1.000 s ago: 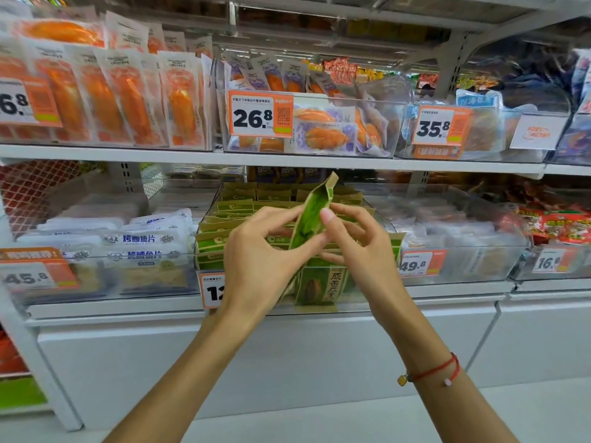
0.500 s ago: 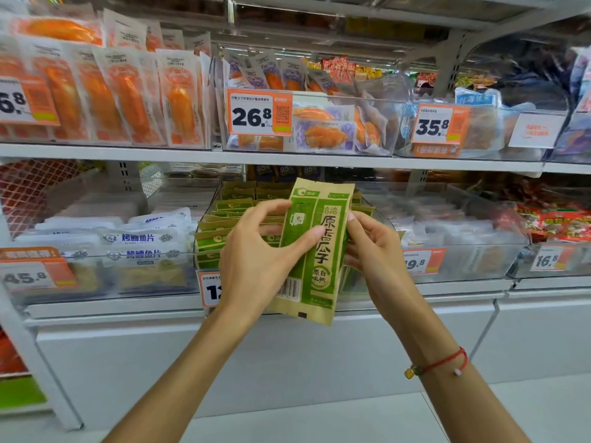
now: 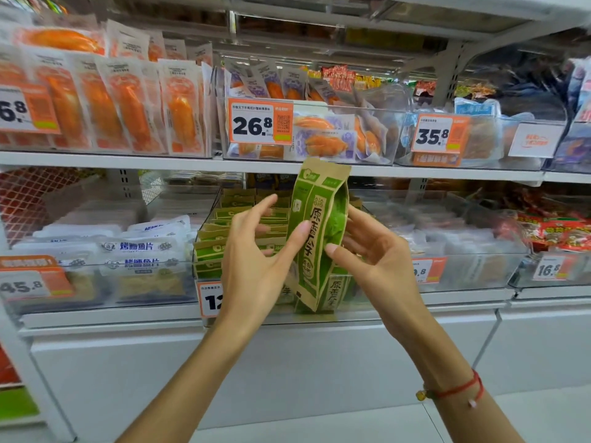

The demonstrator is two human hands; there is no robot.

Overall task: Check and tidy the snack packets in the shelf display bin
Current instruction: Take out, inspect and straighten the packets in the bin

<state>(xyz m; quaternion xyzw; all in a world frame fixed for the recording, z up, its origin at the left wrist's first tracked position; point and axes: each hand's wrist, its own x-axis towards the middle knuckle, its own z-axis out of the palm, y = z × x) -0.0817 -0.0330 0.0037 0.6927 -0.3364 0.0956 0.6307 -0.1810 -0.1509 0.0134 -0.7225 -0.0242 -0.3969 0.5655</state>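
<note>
A green and kraft-brown snack packet stands upright in front of the clear display bin, its top reaching the upper shelf edge. My right hand holds it, thumb on the front and fingers behind its right side. My left hand has its fingers spread and straight, off the packet; only the thumb tip touches the packet's front. Several matching packets lie in rows inside the bin, and one more stands at the bin's front, partly hidden by the held packet.
An orange price tag hangs below the bin. White fish-slice packs fill the bin to the left; a clear bin sits to the right. The upper shelf carries orange meat packs and more bins.
The packet has turned from facing me flat toward its right side and risen a little. My left fingers have come off it and spread; my right hand keeps hold.
</note>
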